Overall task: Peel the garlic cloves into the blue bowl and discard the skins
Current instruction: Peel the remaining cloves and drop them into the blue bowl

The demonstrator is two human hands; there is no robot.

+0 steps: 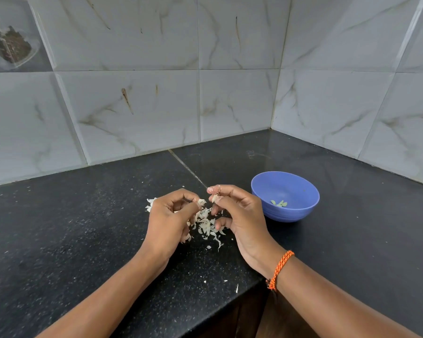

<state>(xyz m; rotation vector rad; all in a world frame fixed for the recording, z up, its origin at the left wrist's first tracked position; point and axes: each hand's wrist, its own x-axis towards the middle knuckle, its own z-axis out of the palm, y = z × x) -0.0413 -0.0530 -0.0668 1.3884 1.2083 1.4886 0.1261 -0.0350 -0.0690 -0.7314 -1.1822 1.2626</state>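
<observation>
Two bare forearms reach in from the near edge of a black speckled stone worktop that runs into a corner of grey-white marbled wall tiles; the hands meet just above the middle of the worktop, a little way in from its near edge. The left hand has its fingers curled, thumb and fingertips pinching a small pale scrap of garlic skin; whether a clove sits inside the curled palm cannot be told. The right hand, with an orange braided thread bracelet on its wrist, pinches a small pale garlic piece between thumb and forefinger, its other fingers loosely bent; the two hands are close together but not touching. Below and between them lies a loose heap of dry whitish garlic skins on the worktop, with a few stray flakes scattered toward the near edge. A round blue plastic bowl stands just to the right of the right hand, nearer the back right corner; it holds a few small pale green peeled garlic cloves. Bare black surface lies to the left of the hands and behind the bowl up to the tiled walls; the worktop's near edge drops off at the bottom right, under the right forearm.
</observation>
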